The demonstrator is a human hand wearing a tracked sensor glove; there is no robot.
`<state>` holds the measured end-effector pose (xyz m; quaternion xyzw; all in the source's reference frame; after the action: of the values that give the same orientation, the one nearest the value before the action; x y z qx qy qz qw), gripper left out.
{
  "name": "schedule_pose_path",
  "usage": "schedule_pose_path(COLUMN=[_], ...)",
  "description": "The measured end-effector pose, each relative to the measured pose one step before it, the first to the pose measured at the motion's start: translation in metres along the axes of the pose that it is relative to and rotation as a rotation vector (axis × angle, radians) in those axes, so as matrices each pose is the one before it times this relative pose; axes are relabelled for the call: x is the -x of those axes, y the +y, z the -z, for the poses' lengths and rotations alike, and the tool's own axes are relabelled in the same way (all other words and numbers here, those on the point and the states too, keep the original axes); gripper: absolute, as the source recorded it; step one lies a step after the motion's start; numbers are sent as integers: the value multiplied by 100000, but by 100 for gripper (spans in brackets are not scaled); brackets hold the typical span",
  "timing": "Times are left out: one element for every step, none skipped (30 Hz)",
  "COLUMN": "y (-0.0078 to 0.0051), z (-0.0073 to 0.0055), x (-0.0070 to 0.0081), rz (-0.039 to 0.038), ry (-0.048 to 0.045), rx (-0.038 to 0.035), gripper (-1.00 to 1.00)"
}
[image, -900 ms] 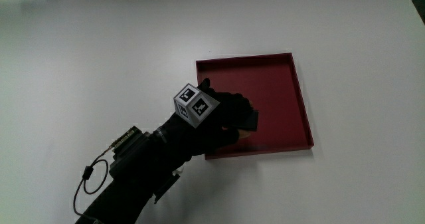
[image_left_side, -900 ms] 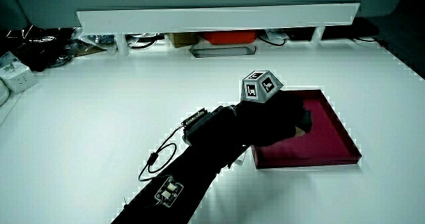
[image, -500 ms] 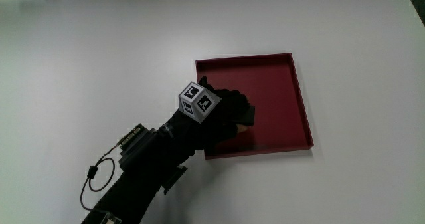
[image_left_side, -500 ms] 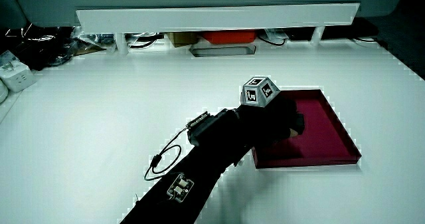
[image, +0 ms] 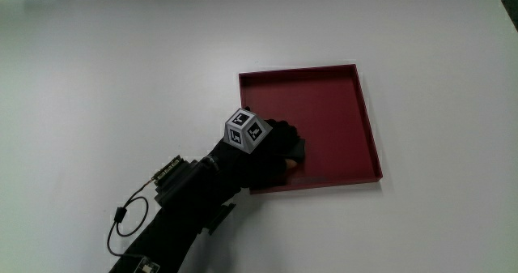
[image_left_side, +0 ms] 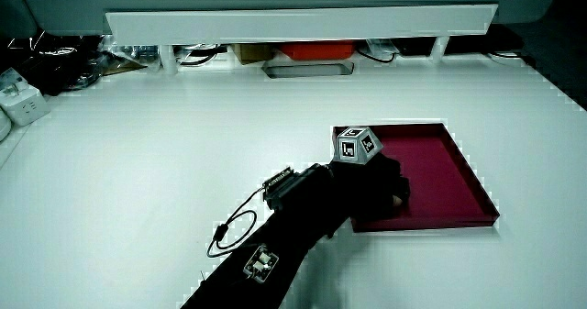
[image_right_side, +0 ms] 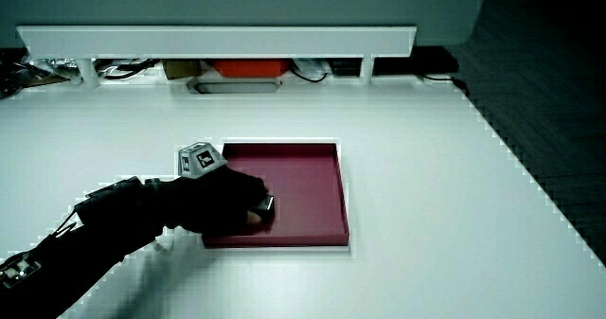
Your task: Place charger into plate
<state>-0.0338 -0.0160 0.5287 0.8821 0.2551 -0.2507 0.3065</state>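
The plate is a square dark red tray (image: pixel 340 111) with low walls, seen in both side views too (image_left_side: pixel 445 171) (image_right_side: pixel 308 168). The gloved hand (image: pixel 271 153) rests low inside it, at the corner nearest the person, with the patterned cube (image: pixel 247 130) on its back. Its fingers are curled around a small black charger (image: pixel 298 150), which sits against the tray floor close to the near wall. In a side view the charger (image_right_side: pixel 269 205) shows a pale face at the fingertips. Most of the charger is hidden by the glove (image_left_side: pixel 376 185).
A low white partition (image_left_side: pixel 303 20) runs along the table, with a red box (image_left_side: pixel 315 50), a grey tray (image_left_side: pixel 307 69) and cables under it. A white adapter (image_left_side: pixel 20 103) lies at the table's edge. A wire loop (image: pixel 123 224) hangs off the forearm.
The hand with the charger has sunk lower into the tray and drawn nearer to the person, toward the tray's near wall. The tray has not moved.
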Motion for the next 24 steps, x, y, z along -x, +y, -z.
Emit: schedule_pose_path(y=[60,128,12,9,15,-152,68,52,71,-56,-65,12,-43,-45,35,-130,38,-114,51,-90,10,-406,-118,-251], z=[56,81,-124,-40,87,-222,190,113,53,-86,-1,63,-7,-48,71,-188,120,-103,124,-121,95,-661,-199,-346], x=[-57,-65,-191,4,143,-171,128,70,18,-89,11,78,13,-3,77,-117,207,22,281,199,514,-172,276,195], rz=[192,-484,819,44,-418,-135,-754,19,686,-565,65,175,69,-312,-235,408,500,-406,1418,496,1282,-922,3028,1991], ry=[1049,206,1648,221,-914,948,-791,-755,616,-341,308,371,-175,-575,197,1150,-1103,-672,-58,82,-3374,-38,-822,-250], rx=[785,469,-164,42,94,-221,991,-462,-256,843,-842,103,-293,-115,-232,-291,-89,213,-1298,-1477,-1294,-1339,-1689,-2567], gripper=[0,0,0,0,0,0,0,0,0,0,0,0,-6,-11,-17,-22,-28,-33,-39,-44,-50,-56,-61,-67])
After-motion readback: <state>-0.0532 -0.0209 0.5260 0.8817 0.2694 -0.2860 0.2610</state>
